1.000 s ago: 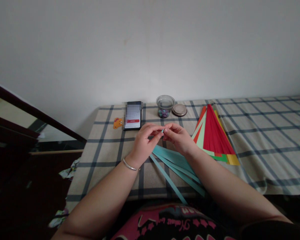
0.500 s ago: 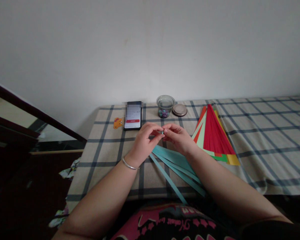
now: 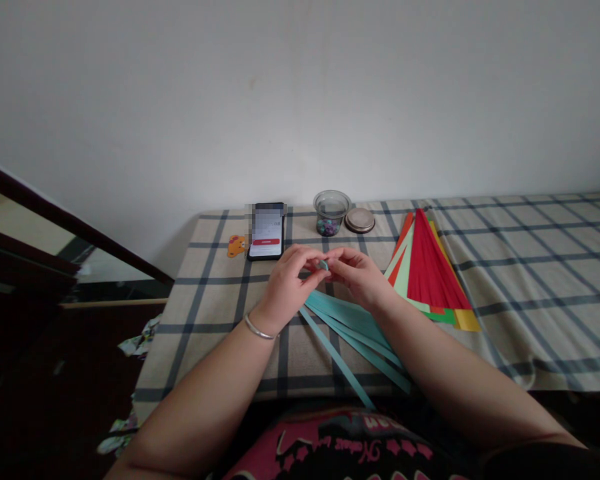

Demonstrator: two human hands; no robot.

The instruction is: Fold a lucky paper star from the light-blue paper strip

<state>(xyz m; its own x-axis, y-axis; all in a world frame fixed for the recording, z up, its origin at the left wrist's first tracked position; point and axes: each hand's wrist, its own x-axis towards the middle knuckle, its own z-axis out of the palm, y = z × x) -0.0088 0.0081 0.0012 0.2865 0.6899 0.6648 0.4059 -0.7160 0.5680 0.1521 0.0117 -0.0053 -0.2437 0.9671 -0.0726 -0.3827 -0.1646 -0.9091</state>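
Note:
My left hand [image 3: 289, 280] and my right hand [image 3: 359, 275] meet above the checked tablecloth [image 3: 210, 313]. Both pinch a small folded piece of teal paper strip [image 3: 323, 265] between their fingertips. A silver bangle [image 3: 258, 329] sits on my left wrist. Under my hands lie several long teal paper strips [image 3: 353, 337], running toward the table's near edge.
A fan of red, green and yellow paper strips [image 3: 427, 273] lies right of my hands. At the back stand a phone [image 3: 267, 230], an orange sticker [image 3: 237, 246], a clear jar with small coloured pieces [image 3: 331, 213] and its round lid [image 3: 359, 220]. The wall is just behind.
My fingers have shifted slightly on the small teal piece; the hands stay in the same place.

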